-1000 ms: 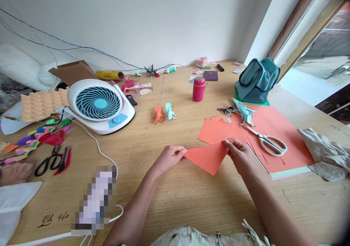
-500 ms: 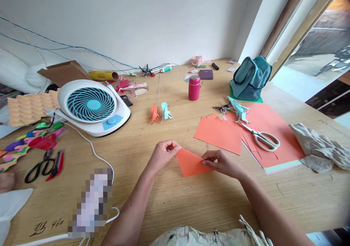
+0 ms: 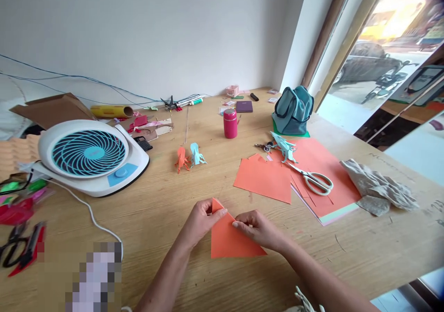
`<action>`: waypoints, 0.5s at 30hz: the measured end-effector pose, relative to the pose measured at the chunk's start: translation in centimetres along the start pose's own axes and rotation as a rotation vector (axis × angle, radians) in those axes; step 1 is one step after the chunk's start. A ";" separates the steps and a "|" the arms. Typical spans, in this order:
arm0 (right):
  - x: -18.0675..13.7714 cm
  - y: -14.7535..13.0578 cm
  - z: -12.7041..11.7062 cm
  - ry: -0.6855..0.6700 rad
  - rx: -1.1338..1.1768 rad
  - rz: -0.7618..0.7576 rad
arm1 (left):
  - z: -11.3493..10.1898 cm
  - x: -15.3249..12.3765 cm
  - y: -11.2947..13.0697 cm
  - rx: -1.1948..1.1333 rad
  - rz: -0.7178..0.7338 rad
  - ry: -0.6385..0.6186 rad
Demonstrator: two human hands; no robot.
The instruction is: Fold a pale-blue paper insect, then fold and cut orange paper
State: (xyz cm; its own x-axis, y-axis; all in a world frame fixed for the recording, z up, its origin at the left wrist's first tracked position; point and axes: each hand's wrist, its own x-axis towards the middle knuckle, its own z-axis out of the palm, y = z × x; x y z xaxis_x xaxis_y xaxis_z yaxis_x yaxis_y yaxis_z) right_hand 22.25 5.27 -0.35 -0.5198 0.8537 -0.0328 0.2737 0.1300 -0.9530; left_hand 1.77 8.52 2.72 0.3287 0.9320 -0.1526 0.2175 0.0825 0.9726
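A folded orange sheet of paper (image 3: 231, 242), triangular in outline, is held between my two hands just above or on the wooden table. My left hand (image 3: 201, 222) pinches it near its upper corner, thumb on the front. Along the slanting upper edge, my right hand (image 3: 255, 229) grips the paper between thumb and fingers. Beyond my hands stand an orange folded-paper figure (image 3: 181, 159) and a pale blue one (image 3: 196, 155). A flat piece of orange paper (image 3: 265, 182) lies to the right of them.
White-handled scissors (image 3: 315, 182) and a blue paper figure (image 3: 285, 148) rest on orange sheets (image 3: 342, 187) at right, beside grey cloth (image 3: 378, 182). A pink flask (image 3: 230, 123) and teal bag (image 3: 294, 111) stand farther back. At left are a fan (image 3: 93, 155) and a red cutter (image 3: 33, 247).
The view has swung to the right. The orange paper has turned in my hands, and my right hand has moved closer to my left, onto the slanting edge.
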 end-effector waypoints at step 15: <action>-0.7 0.9 -0.2 -0.108 0.055 0.025 | -2.0 0.3 -0.3 -0.231 -0.183 0.034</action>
